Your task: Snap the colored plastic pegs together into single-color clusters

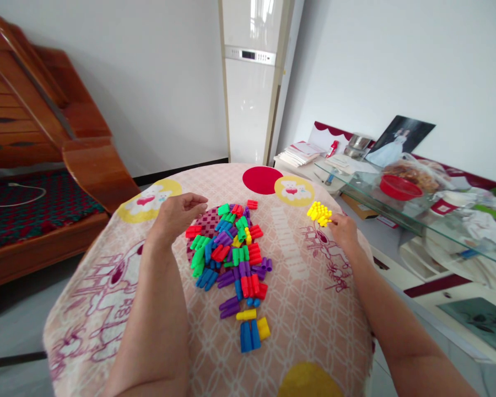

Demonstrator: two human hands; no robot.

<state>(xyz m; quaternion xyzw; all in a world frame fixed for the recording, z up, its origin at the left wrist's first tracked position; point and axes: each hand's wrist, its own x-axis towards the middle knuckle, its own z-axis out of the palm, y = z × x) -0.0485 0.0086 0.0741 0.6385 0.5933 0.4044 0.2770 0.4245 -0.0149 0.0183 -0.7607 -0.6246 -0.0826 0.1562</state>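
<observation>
A pile of plastic building blocks in red, green, blue, purple and yellow lies on the round cloth-covered table. Just left of the pile, my left hand is held with its fingers loosely bent and apart, with nothing visible in them. On the right side of the table, my right hand has its fingertips pinched at the edge of a cluster of yellow blocks. The cluster's blocks sit close together side by side. Toward me lie a blue block and a yellow block.
A wooden bench stands to the left. On the right, a glass-topped stand carries a red bowl, a paper cup, papers and a photo. A tall white cabinet-like appliance is behind the table.
</observation>
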